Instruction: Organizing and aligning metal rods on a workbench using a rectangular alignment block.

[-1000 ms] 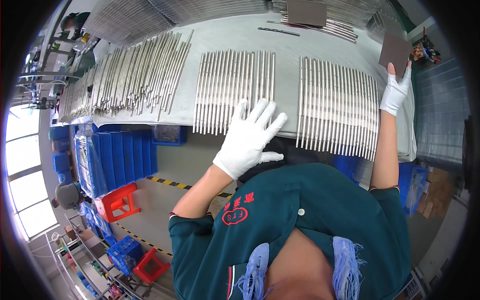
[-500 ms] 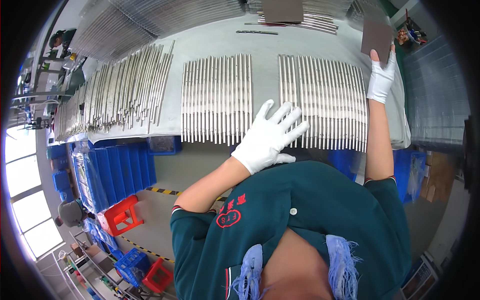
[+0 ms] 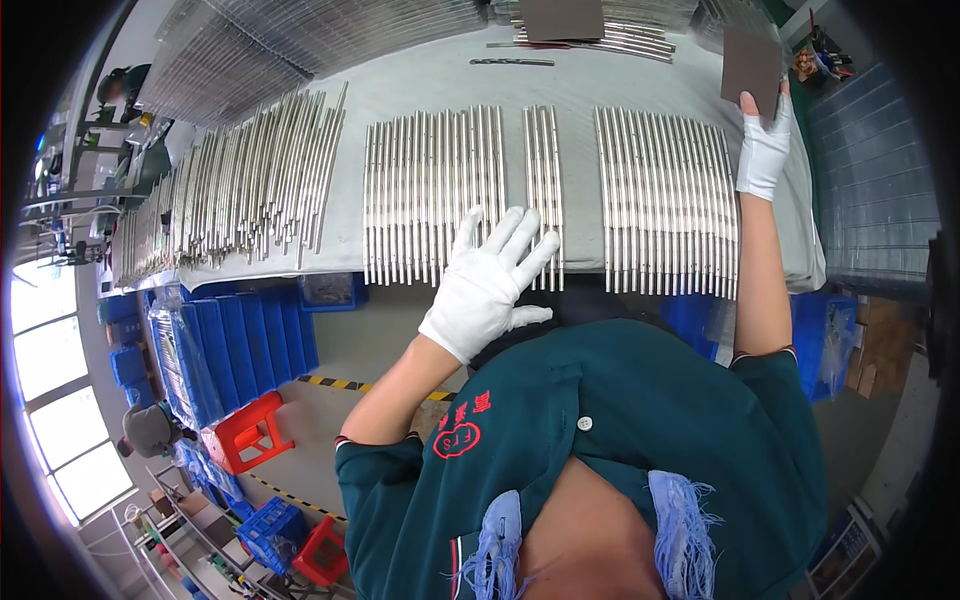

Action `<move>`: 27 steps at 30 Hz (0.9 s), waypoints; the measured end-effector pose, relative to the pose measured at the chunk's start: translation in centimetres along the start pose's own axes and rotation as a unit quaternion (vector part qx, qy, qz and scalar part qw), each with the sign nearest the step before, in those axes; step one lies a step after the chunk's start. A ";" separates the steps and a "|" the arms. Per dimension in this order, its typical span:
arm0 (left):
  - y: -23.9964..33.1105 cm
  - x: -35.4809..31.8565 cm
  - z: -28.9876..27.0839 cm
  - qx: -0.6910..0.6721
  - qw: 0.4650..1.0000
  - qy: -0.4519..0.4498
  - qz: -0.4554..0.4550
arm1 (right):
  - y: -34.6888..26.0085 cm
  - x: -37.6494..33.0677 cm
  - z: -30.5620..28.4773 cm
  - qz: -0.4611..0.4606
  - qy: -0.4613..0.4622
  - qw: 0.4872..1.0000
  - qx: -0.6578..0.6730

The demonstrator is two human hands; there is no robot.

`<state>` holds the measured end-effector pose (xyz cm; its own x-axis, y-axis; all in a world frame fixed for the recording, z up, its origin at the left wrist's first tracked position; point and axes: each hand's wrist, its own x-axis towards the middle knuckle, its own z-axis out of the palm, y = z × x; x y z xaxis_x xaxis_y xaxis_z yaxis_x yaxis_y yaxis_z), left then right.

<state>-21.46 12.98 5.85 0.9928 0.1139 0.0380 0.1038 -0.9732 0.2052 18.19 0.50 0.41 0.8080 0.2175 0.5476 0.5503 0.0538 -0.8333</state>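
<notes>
1. the loose heap of rods (image 3: 250,190) lies with uneven ends on the covered table (image 3: 420,75); a bump could set some rolling toward the neater rows.
2. the left row of rods (image 3: 433,165) lies side by side, near ends seeming to jut past the table edge; a snagging cuff could tip some off.
3. the left hand (image 3: 492,288), palm down, fingers spread wide and gripping nothing, lies over the near ends of that row and of the narrow group of rods (image 3: 543,150); whether it presses cannot be told. uneven pressure could skew them.
4. the right row of rods (image 3: 668,190) sits apart across a gap; a hard sideways shove could make rods ride over one another.
5. the right hand (image 3: 765,155) pinches the near edge of a brown sheet (image 3: 751,70) between thumb and fingers; a slack pinch could drop it.
6. containers: at left, the row of blue bins (image 3: 250,345) is partly draped in clear film, contents unclear.
7. the blue crate (image 3: 275,530) seems to hold clear plastic.
8. the small blue bin (image 3: 333,302) holds something greyish, too dim to identify.
9. the right blue bin (image 3: 832,345) shows clear film.
</notes>
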 end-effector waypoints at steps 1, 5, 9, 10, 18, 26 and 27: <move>0.3 0.4 -0.1 -0.013 1.000 -0.012 -0.002 | 0.1 0.0 0.0 0.000 0.000 1.000 0.002; 1.1 2.2 0.7 -0.013 0.999 -0.014 0.040 | 0.0 -0.1 0.0 0.000 0.001 1.000 0.004; 1.8 3.8 1.3 -0.049 0.996 -0.002 0.080 | -0.4 -0.1 0.0 -0.020 0.005 0.999 -0.042; 1.9 3.9 1.3 -0.049 0.995 -0.002 0.081 | -0.4 -0.1 -0.1 -0.014 0.012 0.999 -0.036; 1.0 2.3 -0.4 -0.002 0.999 -0.040 0.024 | -0.4 0.1 -0.9 0.096 0.073 0.987 0.107; 2.2 5.4 0.3 -0.014 0.996 -0.022 0.089 | -0.2 0.1 -0.6 0.063 0.070 0.991 0.093; 2.4 5.9 0.8 -0.022 0.994 -0.018 0.103 | -0.3 0.0 -0.4 0.077 0.071 0.987 0.119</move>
<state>-15.31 11.10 5.77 0.9942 -0.0959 0.0484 -0.1047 -0.9655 0.2385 18.11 0.10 0.74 0.9087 0.1030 0.4045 0.3675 0.2622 -0.8923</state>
